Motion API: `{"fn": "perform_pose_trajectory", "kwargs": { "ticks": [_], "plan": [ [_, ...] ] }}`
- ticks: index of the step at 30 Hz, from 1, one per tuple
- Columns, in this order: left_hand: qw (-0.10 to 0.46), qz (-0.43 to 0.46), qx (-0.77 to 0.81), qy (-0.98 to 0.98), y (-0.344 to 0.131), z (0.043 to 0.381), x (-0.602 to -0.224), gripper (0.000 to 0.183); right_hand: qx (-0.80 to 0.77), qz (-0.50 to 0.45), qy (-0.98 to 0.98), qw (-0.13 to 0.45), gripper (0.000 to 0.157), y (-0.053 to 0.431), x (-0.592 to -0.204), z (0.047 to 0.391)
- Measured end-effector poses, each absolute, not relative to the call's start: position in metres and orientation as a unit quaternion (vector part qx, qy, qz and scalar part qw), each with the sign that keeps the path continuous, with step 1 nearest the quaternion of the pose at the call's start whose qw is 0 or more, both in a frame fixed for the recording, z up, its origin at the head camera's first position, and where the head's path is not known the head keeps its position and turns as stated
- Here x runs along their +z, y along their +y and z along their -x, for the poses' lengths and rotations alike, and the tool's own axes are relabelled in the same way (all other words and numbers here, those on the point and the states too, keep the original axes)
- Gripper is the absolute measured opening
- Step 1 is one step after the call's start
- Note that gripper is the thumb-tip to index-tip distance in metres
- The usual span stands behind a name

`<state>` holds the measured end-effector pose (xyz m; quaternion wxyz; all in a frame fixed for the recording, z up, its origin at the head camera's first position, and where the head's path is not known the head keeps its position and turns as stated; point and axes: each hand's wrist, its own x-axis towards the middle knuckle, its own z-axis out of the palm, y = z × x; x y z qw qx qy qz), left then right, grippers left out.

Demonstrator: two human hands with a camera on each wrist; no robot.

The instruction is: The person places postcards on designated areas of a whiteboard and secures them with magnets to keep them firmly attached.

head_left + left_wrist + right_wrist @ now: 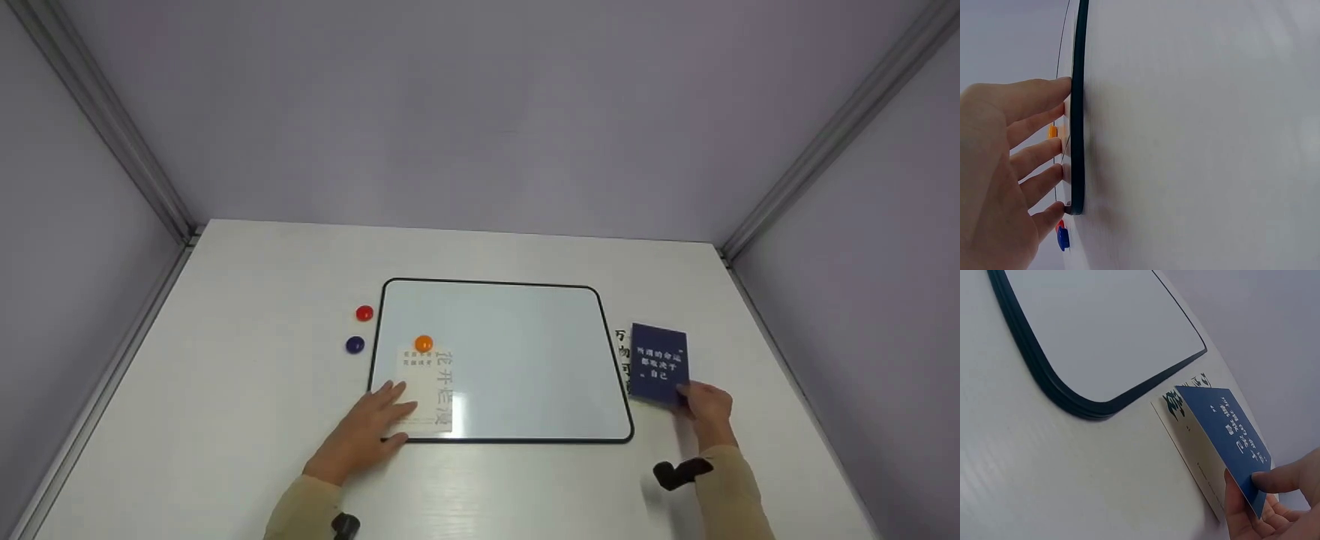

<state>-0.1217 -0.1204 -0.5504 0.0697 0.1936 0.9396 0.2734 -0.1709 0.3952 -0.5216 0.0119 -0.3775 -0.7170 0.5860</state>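
My right hand (709, 409) pinches a dark blue card (658, 365) with white printed characters by its near right corner. In the right wrist view the blue card (1227, 433) is tilted up over a cream card (1185, 439) with dark characters, right of the whiteboard. My left hand (367, 427) lies with fingers spread at the whiteboard's near left corner, fingertips on the left edge of another cream card (424, 405). An orange magnet (424, 343) sits at that card's top edge. The left wrist view shows the left hand (1022, 146) with its thumb at the black frame.
The black-framed whiteboard (525, 360) lies flat in the middle of the white table (247, 360). Left of it are a red magnet (364, 313) and a dark blue magnet (355, 345). Grey walls (465, 112) enclose the table at the back and sides.
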Motion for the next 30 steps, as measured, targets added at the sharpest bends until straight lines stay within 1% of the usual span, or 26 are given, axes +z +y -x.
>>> {"fn": "perform_pose_trajectory", "kwargs": {
  "ticks": [9, 12, 15, 22, 30],
  "plan": [
    [0.076, -0.191, 0.273, 0.940, -0.121, 0.122, -0.549, 0.047, 0.610, 0.349, -0.711, -0.006, 0.034, 0.379, -0.516, 0.169],
    [0.081, -0.189, 0.274, 0.940, -0.121, 0.122, -0.549, 0.047, 0.615, 0.340, -0.711, -0.014, 0.031, 0.373, -0.513, 0.168],
    [0.086, -0.187, 0.272, 0.940, -0.120, 0.122, -0.549, 0.047, 0.615, 0.326, -0.717, -0.023, 0.032, 0.367, -0.511, 0.166],
    [0.100, -0.178, 0.272, 0.940, -0.120, 0.123, -0.549, 0.048, 0.606, 0.302, -0.734, -0.046, 0.042, 0.356, -0.504, 0.165],
    [0.106, -0.175, 0.271, 0.941, -0.120, 0.123, -0.549, 0.048, 0.606, 0.296, -0.737, -0.056, 0.038, 0.351, -0.501, 0.166]
  ]
}}
